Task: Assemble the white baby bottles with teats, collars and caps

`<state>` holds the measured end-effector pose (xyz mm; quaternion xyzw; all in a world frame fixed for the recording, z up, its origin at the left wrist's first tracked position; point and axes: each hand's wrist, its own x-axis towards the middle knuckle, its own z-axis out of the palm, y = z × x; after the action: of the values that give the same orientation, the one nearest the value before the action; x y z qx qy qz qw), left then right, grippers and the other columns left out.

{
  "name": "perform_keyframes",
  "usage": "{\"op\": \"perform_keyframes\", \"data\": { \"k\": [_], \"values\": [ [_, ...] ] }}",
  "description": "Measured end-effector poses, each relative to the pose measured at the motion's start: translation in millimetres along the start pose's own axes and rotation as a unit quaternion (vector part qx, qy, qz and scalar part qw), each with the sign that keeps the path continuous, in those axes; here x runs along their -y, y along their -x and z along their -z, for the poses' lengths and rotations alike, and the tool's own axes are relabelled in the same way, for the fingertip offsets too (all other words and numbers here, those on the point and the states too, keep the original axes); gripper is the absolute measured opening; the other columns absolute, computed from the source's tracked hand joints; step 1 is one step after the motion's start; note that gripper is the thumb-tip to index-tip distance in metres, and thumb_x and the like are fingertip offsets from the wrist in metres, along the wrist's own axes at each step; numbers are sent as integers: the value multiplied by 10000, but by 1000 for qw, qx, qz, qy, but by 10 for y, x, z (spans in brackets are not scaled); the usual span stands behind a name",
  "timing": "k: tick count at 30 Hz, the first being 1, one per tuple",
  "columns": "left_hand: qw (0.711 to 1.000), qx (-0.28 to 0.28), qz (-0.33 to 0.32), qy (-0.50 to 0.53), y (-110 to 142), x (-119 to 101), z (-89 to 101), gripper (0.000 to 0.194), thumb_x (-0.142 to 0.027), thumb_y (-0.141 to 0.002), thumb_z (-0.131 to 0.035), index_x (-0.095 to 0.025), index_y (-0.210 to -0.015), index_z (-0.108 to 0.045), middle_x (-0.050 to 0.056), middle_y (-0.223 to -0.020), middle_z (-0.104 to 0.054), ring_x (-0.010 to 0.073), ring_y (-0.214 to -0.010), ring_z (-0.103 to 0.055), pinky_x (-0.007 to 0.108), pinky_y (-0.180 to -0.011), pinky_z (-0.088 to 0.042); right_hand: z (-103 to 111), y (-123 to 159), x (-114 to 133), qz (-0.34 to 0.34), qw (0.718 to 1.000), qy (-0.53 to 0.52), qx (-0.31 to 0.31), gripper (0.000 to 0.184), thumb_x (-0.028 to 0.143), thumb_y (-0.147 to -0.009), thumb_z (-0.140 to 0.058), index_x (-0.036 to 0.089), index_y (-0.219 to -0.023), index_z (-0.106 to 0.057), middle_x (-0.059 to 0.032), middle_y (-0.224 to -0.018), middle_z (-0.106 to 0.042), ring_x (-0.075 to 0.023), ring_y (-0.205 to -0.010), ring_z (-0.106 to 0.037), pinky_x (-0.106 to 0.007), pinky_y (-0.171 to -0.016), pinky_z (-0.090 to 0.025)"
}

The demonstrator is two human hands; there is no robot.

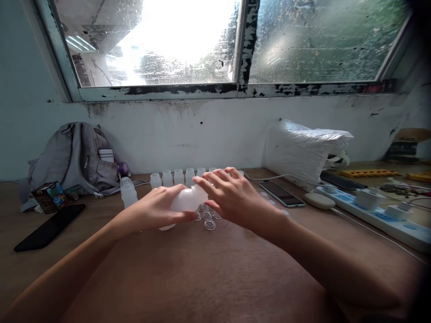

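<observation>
Left hand (148, 208): grip closed around white bottle (184, 200), mid-counter (218, 278). Loose hold could drop it, scattering clear rings (209, 224); hard squeeze could dent it. Right hand (235, 197) hides bottle's top and some far small bottles (167, 178); its grip: cannot tell.
</observation>
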<state>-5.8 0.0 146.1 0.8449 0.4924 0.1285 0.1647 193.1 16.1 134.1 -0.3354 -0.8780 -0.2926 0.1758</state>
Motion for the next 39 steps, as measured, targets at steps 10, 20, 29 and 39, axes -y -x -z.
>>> {"op": "perform_keyframes", "data": {
  "k": [10,20,29,39],
  "values": [
    [985,-19,-72,-154,-27,24,-217,258,-372,-762,-489,-230,-977,-495,24,-870,-607,203,-754,-579,281,-608,-394,-252,-118,75,-10,980,-104,172,139,227,-614,-567,163,-736,-557,-45,-657,-607,-167,-570,-544,-257,-497,-295],
    [967,-55,-84,-236,-263,183,-659,390,-287,-757,-515,-172,-1115,-414,106,-967,-597,267,-816,-596,332,-614,-462,-624,-35,-140,-35,923,-284,257,177,332,-613,-668,197,-618,-555,6,-544,-548,-111,-477,-477,-230,-411,-289],
    [968,-104,-146,-174,-113,421,-830,459,-403,-733,-580,-213,-1122,-425,77,-1066,-490,217,-854,-557,344,-698,-485,-778,175,-1020,-85,901,-363,224,287,428,-729,-551,176,-837,-637,-40,-857,-643,-171,-817,-566,-240,-669,-418],
    [972,-172,-150,-58,22,738,-1133,480,-376,-740,-584,-207,-1146,-393,63,-1075,-520,198,-967,-528,333,-821,-469,-1351,544,-1260,-182,947,-157,212,210,322,-756,-536,184,-867,-650,-87,-825,-648,-243,-812,-582,-362,-729,-389]
  ]
}}
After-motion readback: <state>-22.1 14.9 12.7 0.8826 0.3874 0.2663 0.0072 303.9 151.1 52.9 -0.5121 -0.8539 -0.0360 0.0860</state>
